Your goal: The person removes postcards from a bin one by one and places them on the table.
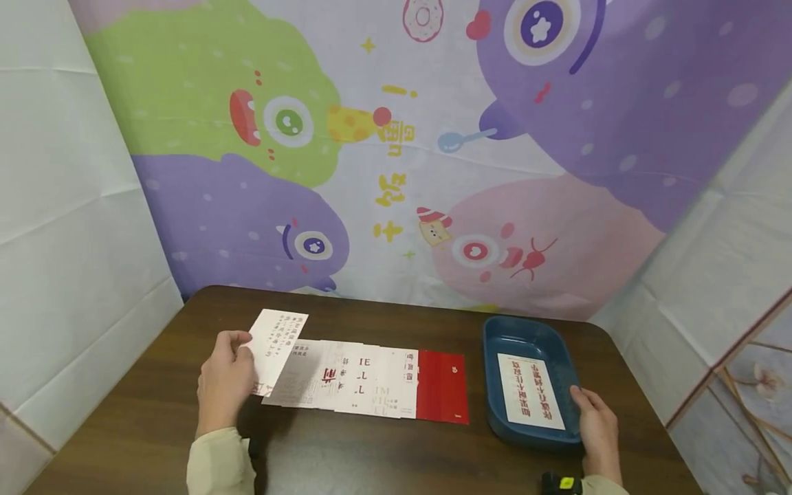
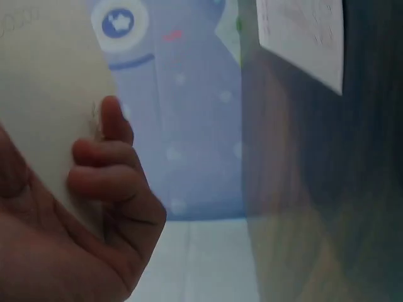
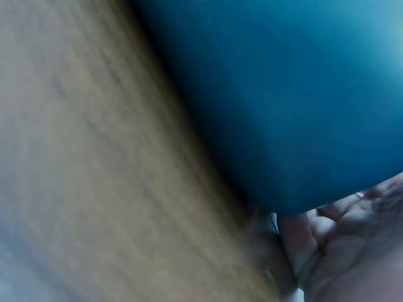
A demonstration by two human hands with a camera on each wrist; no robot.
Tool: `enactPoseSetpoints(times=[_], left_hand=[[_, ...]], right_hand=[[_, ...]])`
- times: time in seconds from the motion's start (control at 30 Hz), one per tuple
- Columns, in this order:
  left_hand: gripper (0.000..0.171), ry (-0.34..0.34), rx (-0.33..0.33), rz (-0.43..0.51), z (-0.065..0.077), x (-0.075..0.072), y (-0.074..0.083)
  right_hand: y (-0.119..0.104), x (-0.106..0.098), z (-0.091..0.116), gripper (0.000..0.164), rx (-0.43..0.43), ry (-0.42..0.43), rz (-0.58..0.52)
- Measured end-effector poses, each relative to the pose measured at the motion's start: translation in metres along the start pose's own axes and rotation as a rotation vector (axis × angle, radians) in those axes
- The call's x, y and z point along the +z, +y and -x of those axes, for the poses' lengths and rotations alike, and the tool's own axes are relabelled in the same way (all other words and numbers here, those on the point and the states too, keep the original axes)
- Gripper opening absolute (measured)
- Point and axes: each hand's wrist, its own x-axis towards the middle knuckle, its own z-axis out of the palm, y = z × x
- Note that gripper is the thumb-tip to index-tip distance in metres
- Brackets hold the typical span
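My left hand [image 1: 226, 377] pinches a white printed card [image 1: 276, 342] by its left edge, thumb on the face toward me. In the left wrist view the curled fingers [image 2: 104, 179] press against the card's back. The card is tilted and overlaps the left end of a row of cards. That row runs from white printed cards [image 1: 377, 378] to a red card [image 1: 442, 386]. At the right, my right hand [image 1: 597, 430] grips a blue tray [image 1: 489, 344] at its right side, thumb at the rim. A white card with red characters [image 1: 531, 392] lies inside the tray.
Everything stands on a dark brown wooden table [image 1: 346, 457] with rounded far corners. A cloth printed with cartoon monsters [image 1: 396, 275] hangs right behind it. Pale panels [image 1: 80, 206] enclose the left and right sides.
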Motion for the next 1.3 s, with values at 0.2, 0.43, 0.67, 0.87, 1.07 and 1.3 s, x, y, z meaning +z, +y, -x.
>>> enactPoseSetpoints(times=[0.2, 0.43, 0.67, 0.87, 1.07, 1.3], left_hand=[[0.035, -0.098, 0.058, -0.038, -0.005, 0.006, -0.013], [0.031, -0.164, 0.083, -0.165, -0.003, 0.028, -0.026], [0.036, -0.237, 0.071, -0.193, -0.005, 0.032, -0.035], [0.038, -0.251, 0.112, -0.235, -0.007, 0.032, -0.035], [0.039, -0.263, 0.112, -0.292, -0.004, 0.029, -0.031], [0.046, -0.243, 0.107, -0.339, 0.0, 0.027, -0.025]], right_hand=[[0.0, 0.0, -0.002, 0.074, 0.007, 0.006, 0.017], [0.0, 0.001, -0.001, 0.075, 0.016, -0.003, 0.014], [-0.002, 0.001, 0.0, 0.076, 0.021, -0.004, 0.0], [0.0, 0.001, -0.002, 0.076, 0.026, 0.005, -0.006], [0.001, 0.001, -0.002, 0.078, 0.043, -0.004, 0.007], [0.0, 0.0, -0.002, 0.077, 0.034, -0.005, 0.001]])
